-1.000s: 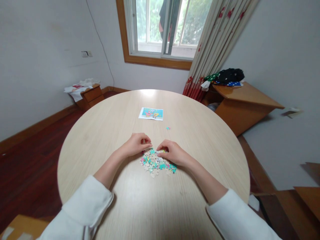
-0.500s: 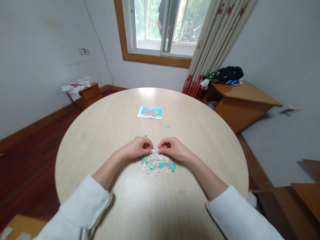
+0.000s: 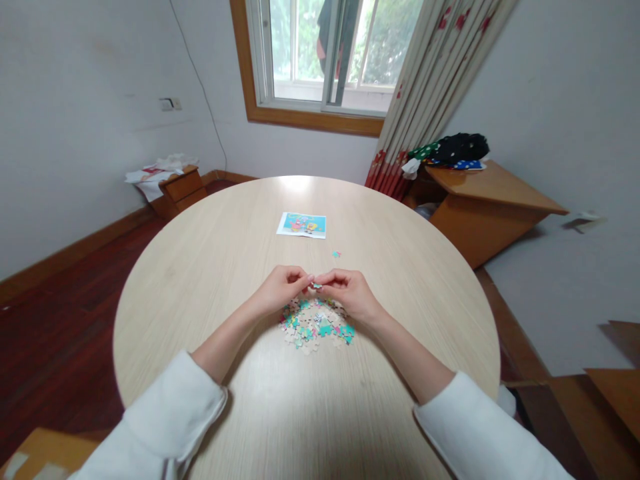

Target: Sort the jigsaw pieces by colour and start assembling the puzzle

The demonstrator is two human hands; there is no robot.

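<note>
Just beyond the pile, my left hand [image 3: 287, 287] and my right hand [image 3: 350, 290] meet with fingertips pinched. Between them is a small teal jigsaw puzzle piece [image 3: 317, 285], which the fingers of both hands grip. Below the hands lies a loose pile of puzzle pieces [image 3: 316, 328], some teal or pink side up, others showing plain beige backs. One separate puzzle piece [image 3: 337, 254], teal and pink, rests on the table past my right hand.
A picture card [image 3: 302, 225] with cartoon figures on blue lies farther back on the round wooden table [image 3: 320, 407]. Behind it are a window [image 3: 325, 60] and a curtain [image 3: 425, 87]. To the right, clothes [image 3: 455, 150] sit on a wooden cabinet [image 3: 495, 200].
My hands have lifted slightly from the pile and come together, with a puzzle piece now between their fingertips. A small piece beyond my left hand is no longer visible.
</note>
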